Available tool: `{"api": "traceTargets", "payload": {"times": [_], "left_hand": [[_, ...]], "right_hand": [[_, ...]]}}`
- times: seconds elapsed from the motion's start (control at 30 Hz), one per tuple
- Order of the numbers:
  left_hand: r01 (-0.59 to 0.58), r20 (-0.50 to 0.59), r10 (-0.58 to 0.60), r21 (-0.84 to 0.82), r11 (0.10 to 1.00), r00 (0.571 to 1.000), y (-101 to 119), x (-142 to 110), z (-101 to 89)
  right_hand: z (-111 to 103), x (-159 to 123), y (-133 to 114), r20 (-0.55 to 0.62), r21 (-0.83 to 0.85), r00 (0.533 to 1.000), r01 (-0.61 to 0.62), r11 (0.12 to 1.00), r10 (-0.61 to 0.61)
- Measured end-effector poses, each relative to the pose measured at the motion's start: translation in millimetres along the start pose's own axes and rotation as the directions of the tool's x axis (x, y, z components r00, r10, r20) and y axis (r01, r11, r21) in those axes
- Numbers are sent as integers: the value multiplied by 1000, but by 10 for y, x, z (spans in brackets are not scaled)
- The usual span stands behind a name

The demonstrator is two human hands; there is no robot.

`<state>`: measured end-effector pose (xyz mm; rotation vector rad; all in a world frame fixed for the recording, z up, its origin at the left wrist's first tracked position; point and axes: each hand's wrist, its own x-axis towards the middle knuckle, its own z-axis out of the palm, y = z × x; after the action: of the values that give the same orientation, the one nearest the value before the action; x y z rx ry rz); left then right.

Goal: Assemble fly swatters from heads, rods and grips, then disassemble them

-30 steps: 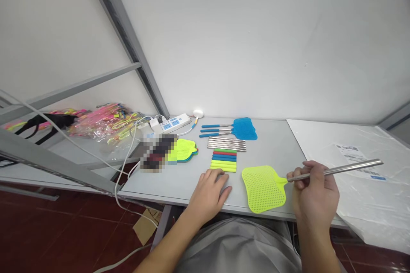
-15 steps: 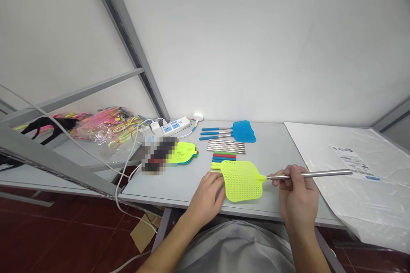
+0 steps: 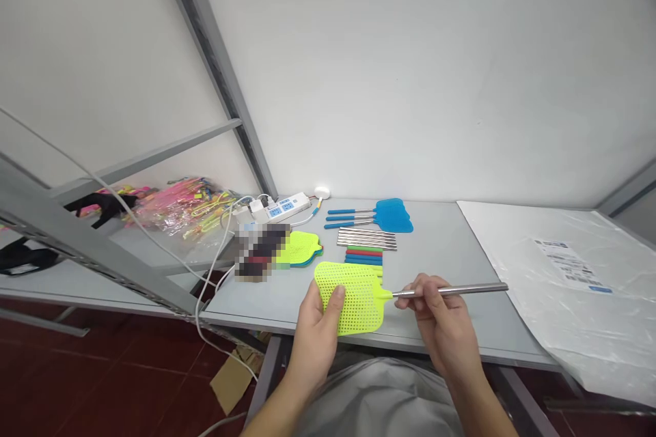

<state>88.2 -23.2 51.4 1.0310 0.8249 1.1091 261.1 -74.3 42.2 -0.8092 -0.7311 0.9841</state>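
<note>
A yellow-green fly swatter head (image 3: 359,307) is pinched at its left side by my left hand (image 3: 318,328), thumb on top. Its neck joins a bare metal rod (image 3: 476,289), and my right hand (image 3: 443,324) is closed around that rod near the joint. Behind the swatter head lie coloured handle sleeves (image 3: 363,256) in green, red, blue and yellow, partly covered by it. Beyond them is a row of loose metal rods (image 3: 366,239). Further back rest blue fly swatters (image 3: 392,215) with blue handles pointing left.
Stacked swatter heads (image 3: 302,246), yellow on top, lie left beside a blurred patch (image 3: 262,252). A white power strip (image 3: 287,207) with cables stands behind. White plastic packaging (image 3: 553,300) covers the table's right side. Bagged colourful items (image 3: 179,205) lie beyond the metal frame (image 3: 215,61).
The swatter head and rod have moved left. My left hand, formerly beside the head's left edge, now grips it with the thumb on top. My right hand still holds the rod.
</note>
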Motion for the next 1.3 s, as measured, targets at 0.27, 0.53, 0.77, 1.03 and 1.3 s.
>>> {"api": "traceTargets", "payload": {"times": [0.27,0.53,0.77,1.03,1.3], "left_hand": [[-77,-90,84,79,994,992,229,-21,-201],[-152,-70,160,112,982,985,240,-113,-159],[-114,-26,115,17,993,993,310,-149,-209],[-279,44,278,9,960,959,364,-12,-464],[-570,356,446,529,628,821,238,-2,-595]], "right_hand": [[-237,114,-152,-192,-404,943,176,898,-271],[164,39,-462,692,-721,698,660,-210,-185],[244,164,-410,669,-737,732,676,-15,131],[260,251,-652,642,-765,690,606,219,334],[159,371,-515,712,-702,618,634,324,334]]}}
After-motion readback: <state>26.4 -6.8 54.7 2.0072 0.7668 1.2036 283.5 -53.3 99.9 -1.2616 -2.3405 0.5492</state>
